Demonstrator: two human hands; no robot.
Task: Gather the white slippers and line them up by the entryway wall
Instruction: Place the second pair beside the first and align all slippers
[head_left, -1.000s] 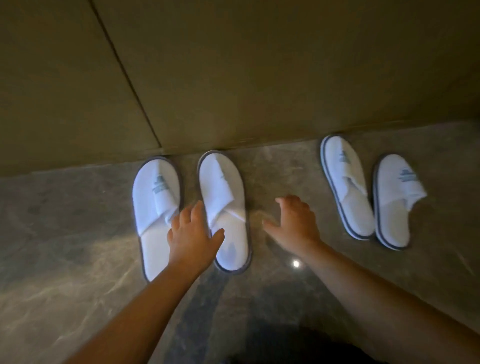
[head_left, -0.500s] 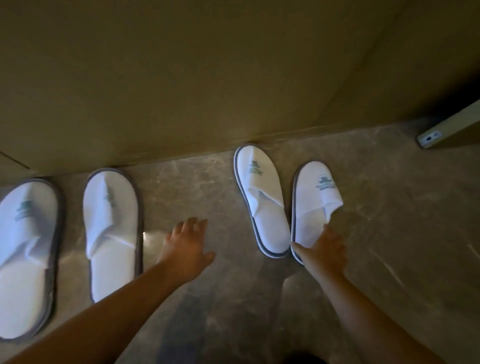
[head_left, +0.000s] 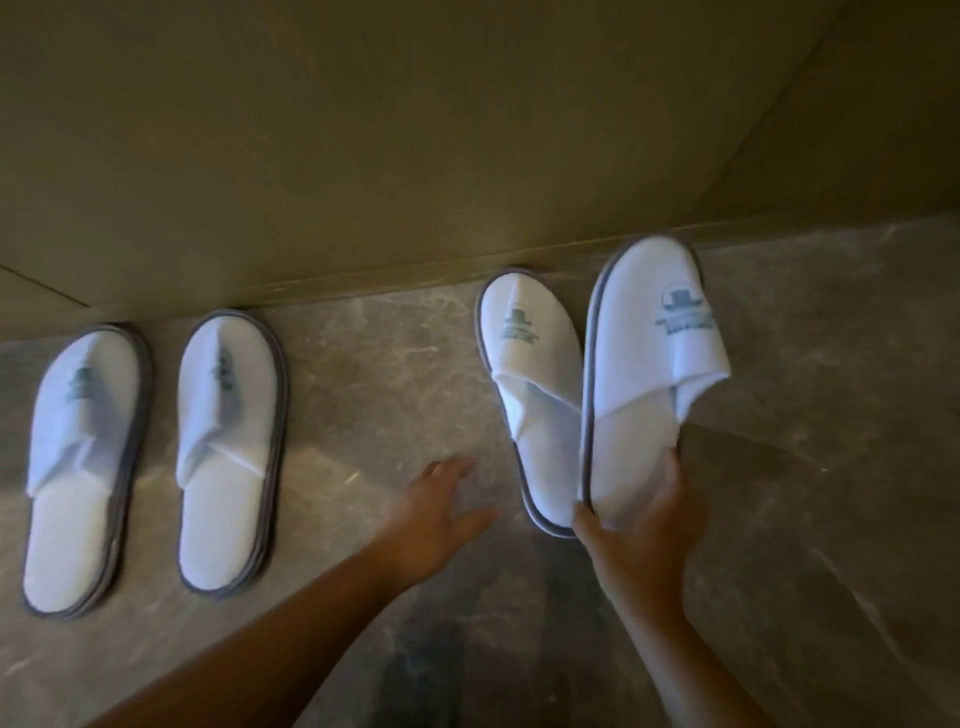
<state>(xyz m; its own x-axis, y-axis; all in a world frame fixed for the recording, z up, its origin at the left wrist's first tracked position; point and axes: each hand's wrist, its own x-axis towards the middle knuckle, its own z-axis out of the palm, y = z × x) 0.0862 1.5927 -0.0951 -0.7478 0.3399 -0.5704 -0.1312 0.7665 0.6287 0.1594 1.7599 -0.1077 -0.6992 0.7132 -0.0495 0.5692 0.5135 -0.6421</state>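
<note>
Two bare forearms reach forward from the bottom of the view over a dim, grey-brown marble floor (head_left: 831, 467). The right hand (head_left: 641, 535) is closed around the heel end of a white slipper (head_left: 644, 364), thumb on the slipper's left edge and fingers wrapped around its right edge; this raised slipper looks larger and closer to the camera than the rest, its toe pointing away toward the wall. It has a grey-trimmed sole and a teal printed logo on the toe cover. The left hand (head_left: 436, 514) is open and holds nothing, fingers spread and pointing forward, low over bare floor; whether it touches the floor cannot be told. Just to the left of the raised slipper, and partly overlapped by it in this view, a second white slipper (head_left: 530, 384) lies flat on the floor, toe close to the wall. Well apart from it, farther left, two more white slippers lie side by side with a narrow gap between them: the middle-left slipper (head_left: 228, 452) and the far-left slipper (head_left: 78, 467), both with toes pointing to the wall. Beyond all four runs the base of a plain tan wall (head_left: 415, 156), with a thin seam visible at its far left.
</note>
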